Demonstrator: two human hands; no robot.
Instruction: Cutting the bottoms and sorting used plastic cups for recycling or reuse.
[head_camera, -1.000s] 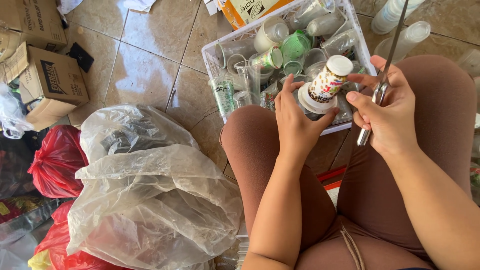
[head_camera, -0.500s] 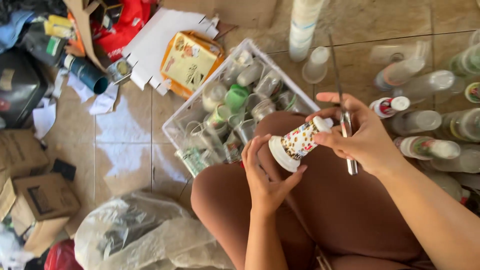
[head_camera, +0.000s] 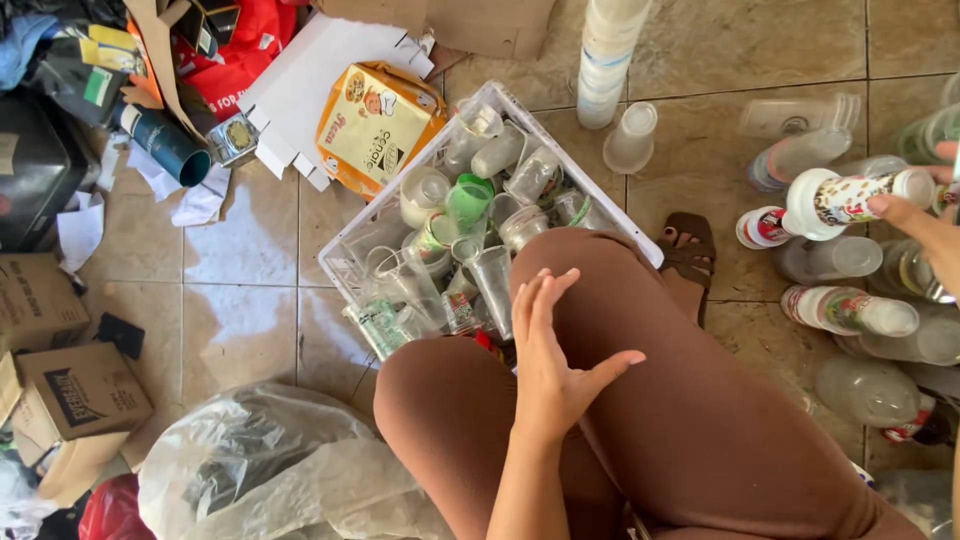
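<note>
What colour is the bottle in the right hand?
White bottle with a speckled label, head view.

A beige tiled floor (head_camera: 240, 260) carries everything here. Just beyond the fingers of the open left hand (head_camera: 555, 350) sits a white plastic crate (head_camera: 350, 245) of clear cups; an orange carton (head_camera: 375, 125) lies beyond it. Plastic bottles (head_camera: 850, 315) lie on the tiles below the right hand's fingertips (head_camera: 885, 207). Cardboard boxes (head_camera: 75, 390) and a clear plastic bag (head_camera: 270, 460) rest well left of the fingers.

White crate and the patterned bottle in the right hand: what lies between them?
In the head view, a brown sandal on bare tiled floor lies between the crate and bottle.
</note>
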